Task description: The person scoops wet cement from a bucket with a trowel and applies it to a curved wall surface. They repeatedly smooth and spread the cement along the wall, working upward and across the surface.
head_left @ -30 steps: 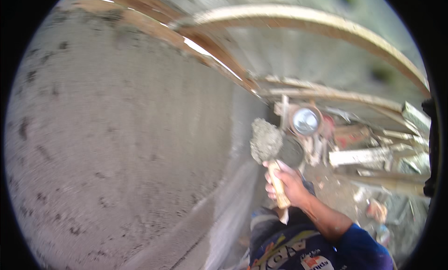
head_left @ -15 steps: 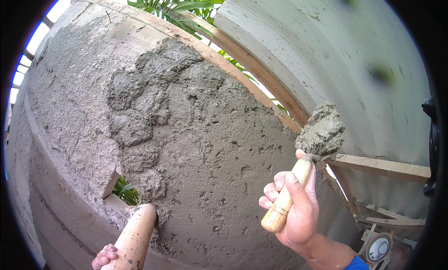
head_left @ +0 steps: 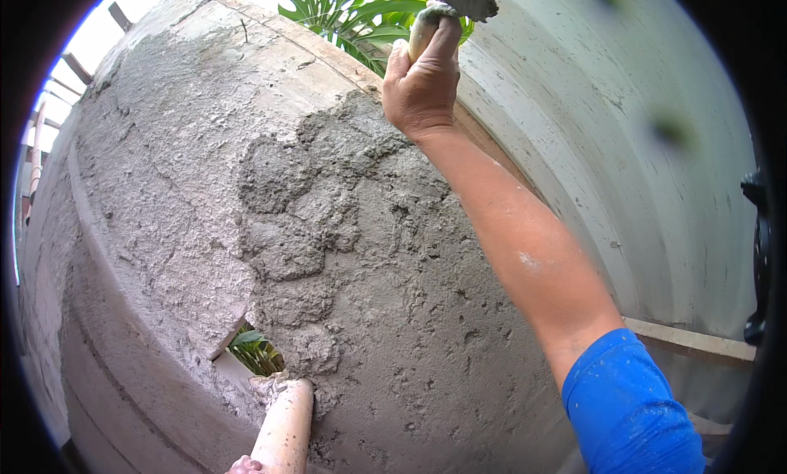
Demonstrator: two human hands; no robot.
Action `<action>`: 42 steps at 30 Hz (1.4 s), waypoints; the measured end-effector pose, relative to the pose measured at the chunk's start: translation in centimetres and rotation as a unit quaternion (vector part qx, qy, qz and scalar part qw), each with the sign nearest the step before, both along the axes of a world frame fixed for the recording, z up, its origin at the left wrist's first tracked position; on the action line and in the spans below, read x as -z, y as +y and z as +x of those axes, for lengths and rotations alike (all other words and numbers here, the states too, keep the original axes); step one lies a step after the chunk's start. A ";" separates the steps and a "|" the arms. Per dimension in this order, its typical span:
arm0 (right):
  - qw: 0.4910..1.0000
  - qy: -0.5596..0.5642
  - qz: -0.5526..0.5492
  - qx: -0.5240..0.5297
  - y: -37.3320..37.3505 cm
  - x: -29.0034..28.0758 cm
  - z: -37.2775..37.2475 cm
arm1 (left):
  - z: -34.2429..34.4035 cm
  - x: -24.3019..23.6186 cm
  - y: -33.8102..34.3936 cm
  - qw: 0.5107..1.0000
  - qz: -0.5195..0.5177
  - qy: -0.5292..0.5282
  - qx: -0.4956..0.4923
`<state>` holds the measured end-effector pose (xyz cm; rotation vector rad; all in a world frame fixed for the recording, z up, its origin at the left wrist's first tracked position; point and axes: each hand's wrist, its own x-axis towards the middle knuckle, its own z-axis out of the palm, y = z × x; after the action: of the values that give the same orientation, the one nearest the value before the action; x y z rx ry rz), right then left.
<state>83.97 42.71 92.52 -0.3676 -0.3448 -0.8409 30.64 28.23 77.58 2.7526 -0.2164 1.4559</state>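
My right hand point(head_left: 422, 88) is raised high near the top of the wall, its fingers closed round the wooden handle of a trowel point(head_left: 424, 31). The trowel's dark grey blade is cut off by the upper edge, so its load cannot be judged. Below lies wet, lumpy mortar point(head_left: 299, 203) on the rough grey wall point(head_left: 164, 179), smoother toward the right. Low down, my left hand point(head_left: 246, 466) shows only fingers, curled against a pale, pipe-like round piece point(head_left: 285, 429) spattered with mortar. The upper end of that piece meets the wall beside a small opening point(head_left: 256, 351).
Green leaves point(head_left: 352, 19) rise behind the wall's top edge. Grey corrugated sheeting point(head_left: 623, 162) curves along the right, with a timber rail point(head_left: 689, 339) across it. Foliage also shows through the small opening. A ledge point(head_left: 123, 334) runs along the lower left.
My right hand has swung up and leftward with the trowel, from beside the wall's right edge to above its top. The view has shifted slightly; my left hand stays at the pale round piece.
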 end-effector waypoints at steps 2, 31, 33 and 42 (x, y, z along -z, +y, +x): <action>0.984 -0.010 -0.137 -0.118 2.5 -0.9 -1.6 | 0.0 0.3 0.0 0.999 -0.024 -0.048 -0.008; 0.024 -0.154 -0.910 -0.385 -37.5 88.8 -13.9 | 10.3 3.0 -0.5 0.972 0.053 -0.225 -0.030; 0.004 -0.103 -0.918 -0.383 -37.0 90.4 -14.1 | 11.8 4.6 0.3 0.955 0.073 -0.282 -0.050; 0.006 0.078 -0.915 -0.396 -40.0 89.0 -19.9 | 12.2 32.2 2.2 0.908 -0.193 -0.041 -0.370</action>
<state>64.07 2.66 3.49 -2.4072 -1.1552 1.5911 42.87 30.47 45.40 2.5230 1.1044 1.4946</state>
